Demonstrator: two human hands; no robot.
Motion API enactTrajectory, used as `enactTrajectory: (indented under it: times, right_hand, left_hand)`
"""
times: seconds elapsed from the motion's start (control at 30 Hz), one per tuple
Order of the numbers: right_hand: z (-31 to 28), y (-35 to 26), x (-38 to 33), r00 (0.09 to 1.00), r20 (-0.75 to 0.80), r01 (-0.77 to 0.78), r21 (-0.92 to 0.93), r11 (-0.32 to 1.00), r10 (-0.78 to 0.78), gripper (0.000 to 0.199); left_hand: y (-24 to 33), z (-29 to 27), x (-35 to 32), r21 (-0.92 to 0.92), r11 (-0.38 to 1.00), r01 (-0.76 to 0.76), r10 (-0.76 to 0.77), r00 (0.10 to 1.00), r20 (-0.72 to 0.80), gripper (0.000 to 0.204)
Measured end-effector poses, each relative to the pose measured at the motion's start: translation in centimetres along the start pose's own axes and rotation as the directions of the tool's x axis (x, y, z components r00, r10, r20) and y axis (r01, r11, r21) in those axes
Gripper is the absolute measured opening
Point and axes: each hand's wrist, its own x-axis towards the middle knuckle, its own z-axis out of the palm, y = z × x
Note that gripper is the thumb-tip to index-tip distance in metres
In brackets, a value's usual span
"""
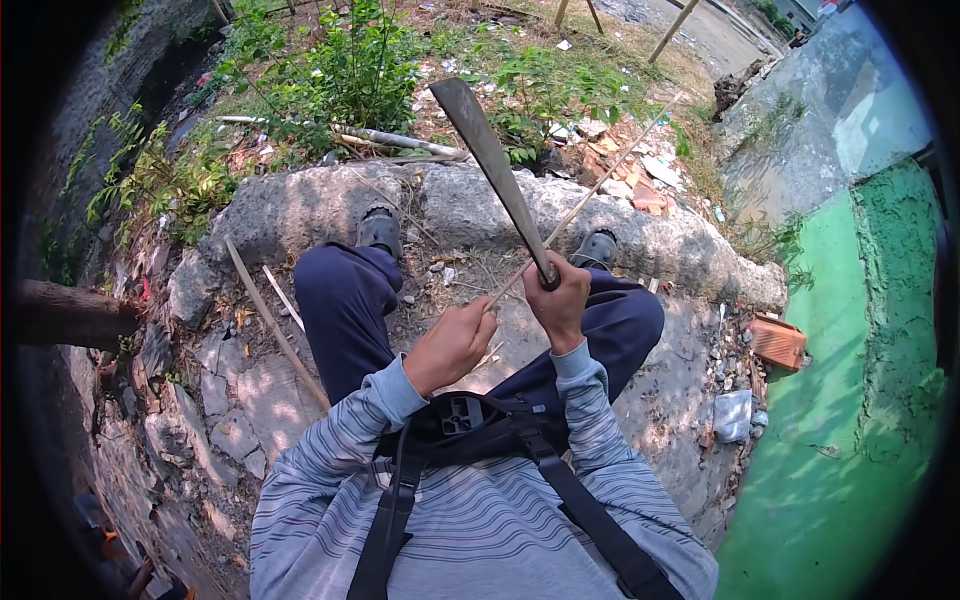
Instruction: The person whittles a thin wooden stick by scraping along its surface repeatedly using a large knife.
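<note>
R hand (pixel 560 300) fist-tight on machete (pixel 492 160) handle, blade up. L hand (pixel 452 345) closed round thin stick (pixel 590 195), crossing the blade

A cracked concrete slab (pixel 270 390) carries a long wooden stick (pixel 272 322) and a thinner sliver (pixel 283 297) near its left edge; a pale stone (pixel 733 414) and an orange brick (pixel 778 342) lie along its right edge.

A brick (pixel 778 343) beside the green wall (pixel 860 330), weeds (pixel 350 70) beyond the stone ledge (pixel 300 205), a log (pixel 70 312) at left
</note>
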Motion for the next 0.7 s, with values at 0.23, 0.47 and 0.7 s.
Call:
enactTrajectory:
  times: [0.23, 0.47, 0.7]
  right_hand:
    - [-0.3, -0.2, -0.5, 0.992, 0.039, 0.119, -0.090, 0.989, -0.116, 0.018]
    - [0.4, 0.4, -0.4, 0.998, 0.051, -0.023, 0.012, 1.000, 0.022, 0.021]
    - [-0.7, 0.8, 1.6, 0.999, 0.027, -0.016, -0.086, 0.996, 0.018, 0.020]
  left_hand:
    - [0.0, 0.3, -0.4, 0.028, 0.997, -0.070, 0.071, 0.996, -0.051, 0.022]
    - [0.0, -0.2, -0.3, 0.069, 0.996, 0.053, -0.052, 0.999, -0.016, 0.022]
    - [0.5, 0.0, -1.0, 0.069, 0.996, 0.049, -0.048, 0.999, -0.011, 0.023]
